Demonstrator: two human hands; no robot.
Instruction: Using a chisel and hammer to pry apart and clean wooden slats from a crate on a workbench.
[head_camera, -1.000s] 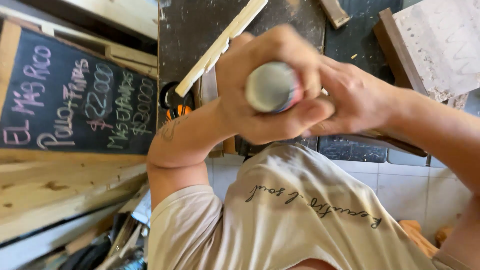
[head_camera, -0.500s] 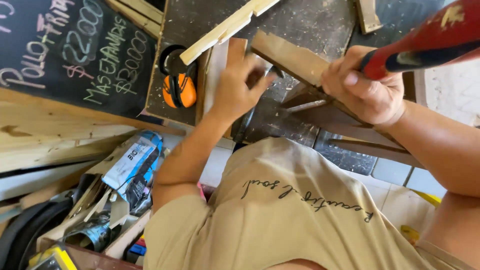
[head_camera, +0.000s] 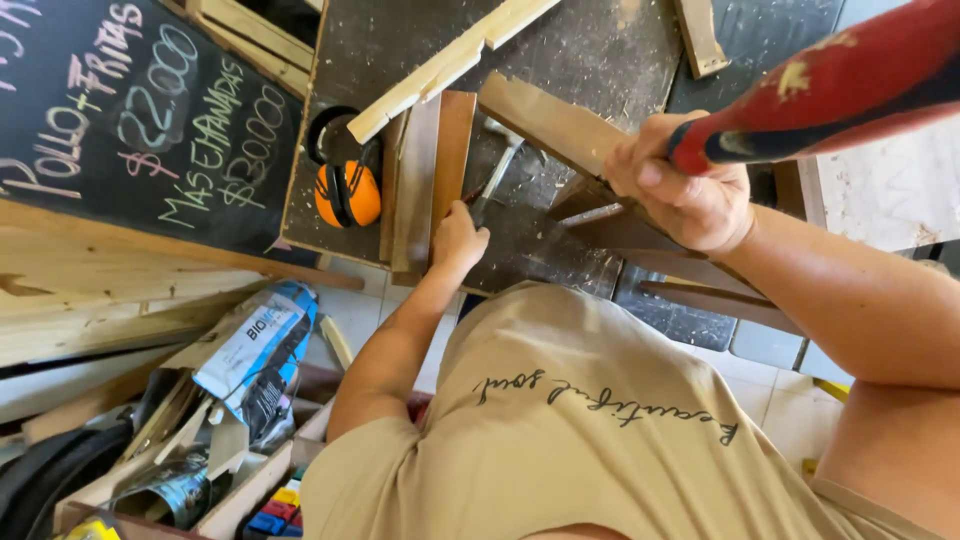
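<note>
The red-handled tool (head_camera: 830, 90) is gripped in the right hand (head_camera: 690, 190), fingers clenched round the lower end of the handle; the shaft rises toward the top-right corner of the view, head out of frame, so the kind of tool can't be told for sure. Right wrist is cocked, forearm bent back toward the body, probably to raise the tool clear of the work.

The left hand (head_camera: 458, 238) is stretched out to the near edge of the dark workbench (head_camera: 590, 60), arm almost straight. Fingers are curled at the near end of the brown wooden boards (head_camera: 430, 185), apparently to steady them; whether they're truly clamped can't be told. A metal hammer (head_camera: 497, 175) lies just beside that hand on the bench.

An angled wood piece (head_camera: 550, 125) rests btwn both hands, its right end under the right hand. Orange ear defenders (head_camera: 347, 190) sit near the bench's left edge. A pale wood strip (head_camera: 450, 65) lies diagonally across the far part. A chalkboard (head_camera: 130, 110) leans at left.
</note>
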